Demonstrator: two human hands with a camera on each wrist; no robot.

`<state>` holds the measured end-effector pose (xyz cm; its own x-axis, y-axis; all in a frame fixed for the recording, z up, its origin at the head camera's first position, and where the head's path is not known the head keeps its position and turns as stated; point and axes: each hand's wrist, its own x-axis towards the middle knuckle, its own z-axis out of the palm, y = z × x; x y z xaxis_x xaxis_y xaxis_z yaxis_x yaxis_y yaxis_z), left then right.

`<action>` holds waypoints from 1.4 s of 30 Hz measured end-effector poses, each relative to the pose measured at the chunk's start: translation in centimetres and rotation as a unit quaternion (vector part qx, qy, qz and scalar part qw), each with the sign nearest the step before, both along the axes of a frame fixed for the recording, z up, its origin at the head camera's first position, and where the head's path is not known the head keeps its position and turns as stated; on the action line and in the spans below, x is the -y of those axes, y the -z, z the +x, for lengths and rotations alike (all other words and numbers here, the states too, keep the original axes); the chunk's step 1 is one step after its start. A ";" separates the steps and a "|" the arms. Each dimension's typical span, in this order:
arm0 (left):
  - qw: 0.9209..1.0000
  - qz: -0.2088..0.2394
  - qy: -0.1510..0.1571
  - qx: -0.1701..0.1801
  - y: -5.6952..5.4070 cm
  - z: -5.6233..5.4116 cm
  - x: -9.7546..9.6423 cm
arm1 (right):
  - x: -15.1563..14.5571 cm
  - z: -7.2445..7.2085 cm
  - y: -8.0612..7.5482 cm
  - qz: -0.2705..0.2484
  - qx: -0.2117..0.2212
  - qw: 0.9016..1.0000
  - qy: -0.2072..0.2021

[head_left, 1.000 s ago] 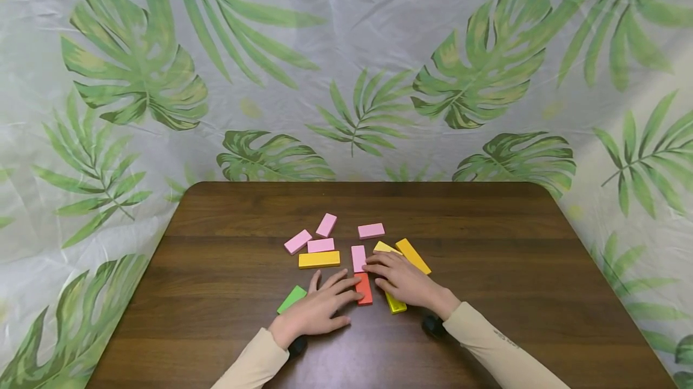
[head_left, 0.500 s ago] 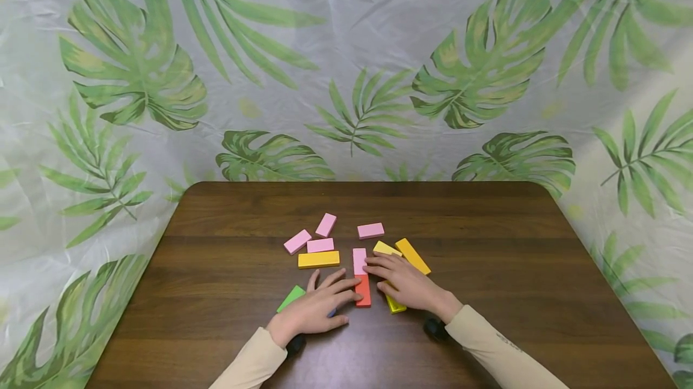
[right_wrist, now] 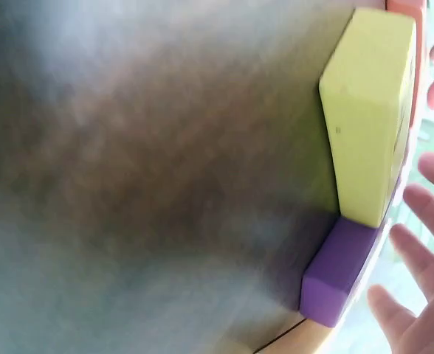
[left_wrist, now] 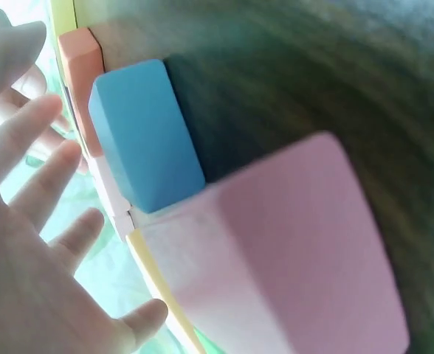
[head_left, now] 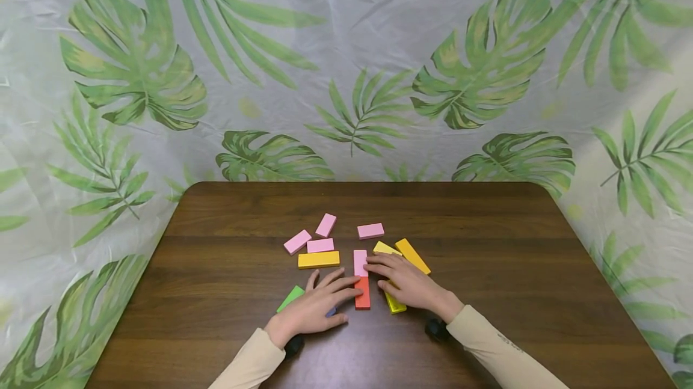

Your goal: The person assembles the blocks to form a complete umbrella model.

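Note:
A red block (head_left: 363, 301) and a pink block (head_left: 360, 261) lie end to end in a line on the table. My left hand (head_left: 314, 308) has its fingers stretched out, the fingertips at the red block's left side. From the other side my right hand (head_left: 408, 281) reaches in with extended fingers, touching the pink block's right edge. Beneath the left hand, a blue block (left_wrist: 147, 140) and another pink block (left_wrist: 298, 251) appear in the left wrist view. A yellow block (right_wrist: 368, 110) and a purple block (right_wrist: 339, 269) lie under the right hand, mostly hidden from the head view.
Several pink blocks (head_left: 326, 225) and a yellow-orange block (head_left: 319, 260) lie farther back on the brown table (head_left: 487, 226). A green block (head_left: 290, 299) is left of the left hand. Pale yellow (head_left: 382, 248) and orange (head_left: 413, 257) blocks lie beyond the right hand.
The pink and red blocks have slid slightly toward the person, and the red one now lies straighter, its end against the pink one. Both hands have barely moved.

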<state>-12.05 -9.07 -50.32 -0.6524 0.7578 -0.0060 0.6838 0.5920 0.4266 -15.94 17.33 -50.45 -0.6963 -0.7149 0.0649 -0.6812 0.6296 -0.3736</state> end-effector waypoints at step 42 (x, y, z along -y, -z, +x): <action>0.999 -0.030 -0.036 0.005 0.2 -1.0 -0.7 | 2.2 -4.9 -1.0 0.046 0.019 0.994 0.100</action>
